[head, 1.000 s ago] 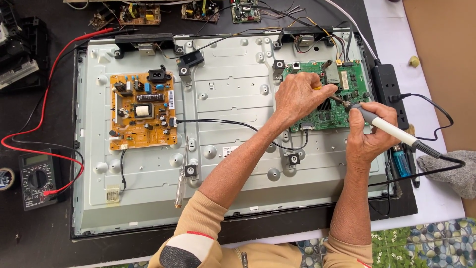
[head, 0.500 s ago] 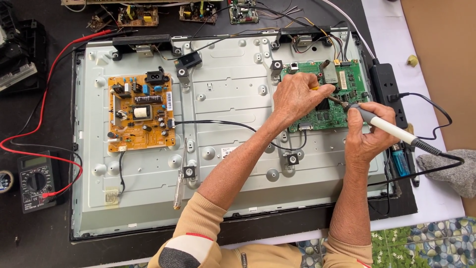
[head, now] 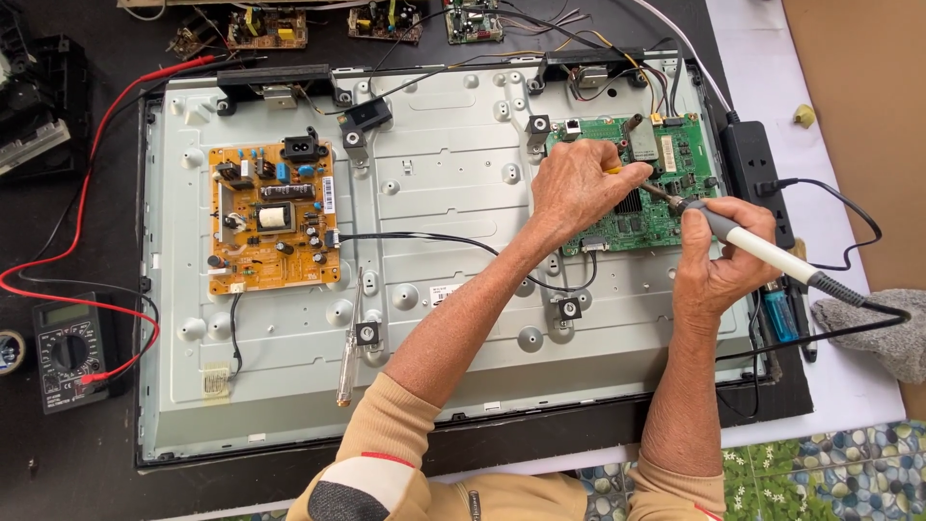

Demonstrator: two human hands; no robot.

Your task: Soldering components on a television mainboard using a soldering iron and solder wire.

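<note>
My left hand rests on the green circuit board at the right of a grey metal television back panel, pinching a thin yellow-handled tool against the board. My right hand is closed around a soldering iron with a white and grey handle. Its tip touches the green board just right of my left fingers. The iron's black cord runs off to the right.
An orange power board sits on the panel's left. A screwdriver lies mid-panel. A multimeter with red leads is at the left, a black power strip and grey cloth at the right. Loose boards line the top edge.
Both hands stay on the green board; the view has shifted slightly, and the soldering iron tip has crept a little toward my left fingers.
</note>
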